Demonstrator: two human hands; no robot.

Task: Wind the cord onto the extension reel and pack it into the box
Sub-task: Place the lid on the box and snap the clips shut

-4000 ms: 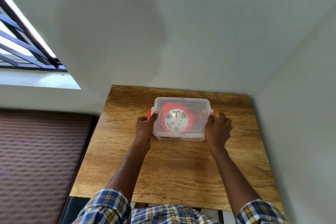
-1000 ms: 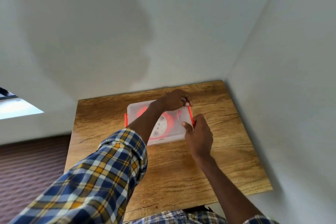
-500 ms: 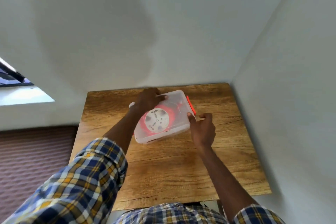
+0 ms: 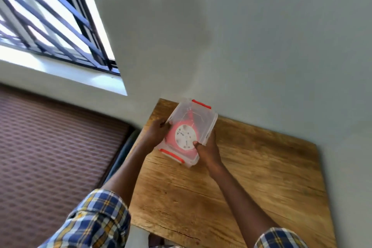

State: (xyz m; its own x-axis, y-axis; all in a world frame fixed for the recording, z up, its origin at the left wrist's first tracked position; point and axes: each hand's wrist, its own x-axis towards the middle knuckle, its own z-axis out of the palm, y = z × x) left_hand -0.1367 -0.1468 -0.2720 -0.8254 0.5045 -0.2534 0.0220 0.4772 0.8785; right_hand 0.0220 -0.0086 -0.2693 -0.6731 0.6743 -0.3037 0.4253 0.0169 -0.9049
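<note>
A clear plastic box [image 4: 205, 119] with its lid on and red clips at both short ends is held over the far left corner of the wooden table [image 4: 251, 177]. Inside it, seen through the lid, lies the red extension reel [image 4: 184, 137] with a white round face. My left hand [image 4: 156, 133] grips the box's left long side. My right hand [image 4: 208, 151] grips its right long side near the front, thumb on the lid. The box is turned so one red clip [image 4: 172, 155] points toward me. I cannot tell whether the box rests on the table.
A grey wall runs along the table's far and right edges. A barred window [image 4: 50, 26] is at the upper left. Left of the table lies a brown ribbed surface [image 4: 50, 147]. My plaid sleeves fill the bottom of the view.
Both hands have turned the box about a quarter turn and carried it to the table's far left corner. The view has swung left, and the window now shows.
</note>
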